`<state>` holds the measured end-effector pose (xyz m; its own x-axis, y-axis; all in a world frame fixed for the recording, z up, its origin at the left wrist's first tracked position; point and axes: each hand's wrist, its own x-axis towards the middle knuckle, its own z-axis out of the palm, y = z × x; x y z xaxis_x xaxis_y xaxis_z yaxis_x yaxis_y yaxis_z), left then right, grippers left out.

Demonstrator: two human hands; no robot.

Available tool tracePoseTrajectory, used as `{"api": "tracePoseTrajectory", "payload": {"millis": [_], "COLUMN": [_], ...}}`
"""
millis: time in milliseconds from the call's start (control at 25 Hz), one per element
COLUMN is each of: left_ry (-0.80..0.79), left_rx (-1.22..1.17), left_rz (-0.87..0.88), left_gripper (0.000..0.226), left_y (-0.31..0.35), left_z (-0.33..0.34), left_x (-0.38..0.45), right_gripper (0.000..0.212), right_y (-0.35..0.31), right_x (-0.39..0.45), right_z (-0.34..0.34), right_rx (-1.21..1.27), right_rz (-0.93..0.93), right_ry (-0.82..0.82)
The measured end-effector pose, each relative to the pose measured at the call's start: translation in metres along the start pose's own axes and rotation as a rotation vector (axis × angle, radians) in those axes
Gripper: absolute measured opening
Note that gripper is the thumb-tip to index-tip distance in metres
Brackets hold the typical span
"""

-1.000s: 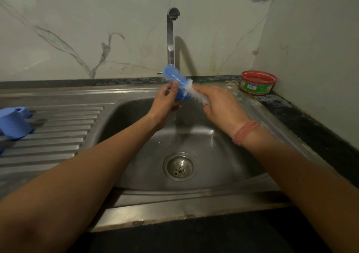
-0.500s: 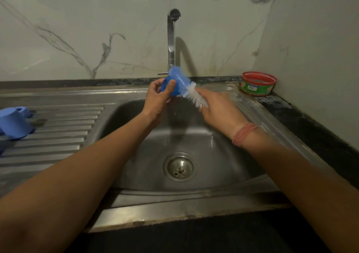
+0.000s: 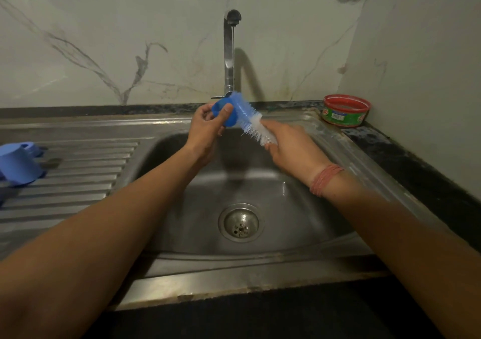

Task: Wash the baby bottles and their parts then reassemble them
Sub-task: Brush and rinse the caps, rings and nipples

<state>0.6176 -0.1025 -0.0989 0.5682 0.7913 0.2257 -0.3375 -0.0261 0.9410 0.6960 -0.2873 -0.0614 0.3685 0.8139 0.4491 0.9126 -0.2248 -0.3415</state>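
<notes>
A: Left to right. On the drainboard [image 3: 78, 172] at far left we've got a blue cup [image 3: 18, 165], mouth down, well apart from both hands. Probably a bottle part, can't confirm.

B: And the part we're on?

A: Blue cap [image 3: 224, 113], held up over the basin [image 3: 299, 208], just in front of the tap [image 3: 229, 52]. Left hand [image 3: 207, 130] grips it, thumb curled over the near face, other fingers wrapped behind.

B: Brush?

A: Brush [image 3: 251, 123] touches the cap's right side. Long axis runs diagonally: blue-bristle tip up-left at the cap, white bristles down-right into the right hand [image 3: 289, 147]. That hand is clenched on the handle; the handle itself is hidden by the fingers.

B: So which relation matters?

A: Cap lies up-left of the right fingers, straight along the brush axis. We'd judge any scrub stroke runs on that diagonal, with the left hand turning the cap to present a new face.

B: Is the bristle tip inside the cap or against its rim?

A: Can't tell. Thin stream falls from the spout just behind both.

B: Far right?

A: Red-rimmed green tub [image 3: 346, 110] on the counter [image 3: 416, 161] corner, near the right hand, not touching.
</notes>
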Motion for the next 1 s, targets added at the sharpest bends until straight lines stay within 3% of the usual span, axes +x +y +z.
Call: {"api": "tracePoseTrajectory", "payload": {"millis": [120, 200, 440, 640, 720, 920, 1000], "left_ry": [-0.223, -0.256, 0.022, -0.262, -0.304, 0.038, 0.047], "left_rx": [0.089, 0.196, 0.049, 0.215, 0.289, -0.064, -0.135], "left_rz": [-0.031, -0.006, 0.067, 0.018, 0.037, 0.003, -0.017], "left_gripper": [0.051, 0.047, 0.036, 0.047, 0.049, 0.044, 0.039], "left_y": [-0.009, -0.012, 0.004, -0.015, -0.021, -0.002, -0.001], "left_z": [0.016, 0.028, 0.004, 0.02, 0.03, 0.008, 0.003], "left_x": [-0.013, -0.016, 0.0, -0.013, -0.019, -0.005, -0.002], "right_gripper": [0.046, 0.045, 0.044, 0.045, 0.046, 0.046, 0.047], "right_y": [0.009, 0.015, 0.002, 0.018, 0.021, 0.002, 0.0], "right_x": [0.003, 0.004, 0.0, 0.005, 0.004, 0.001, 0.001], "right_z": [-0.004, -0.008, 0.006, -0.004, -0.007, 0.004, 0.008], "right_rx": [-0.029, -0.051, -0.019, -0.05, -0.069, 0.001, 0.015], "right_rz": [0.079, 0.124, 0.007, 0.11, 0.138, 0.023, 0.004], "right_ry": [0.021, 0.019, -0.044, 0.016, 0.022, -0.031, -0.038]}}
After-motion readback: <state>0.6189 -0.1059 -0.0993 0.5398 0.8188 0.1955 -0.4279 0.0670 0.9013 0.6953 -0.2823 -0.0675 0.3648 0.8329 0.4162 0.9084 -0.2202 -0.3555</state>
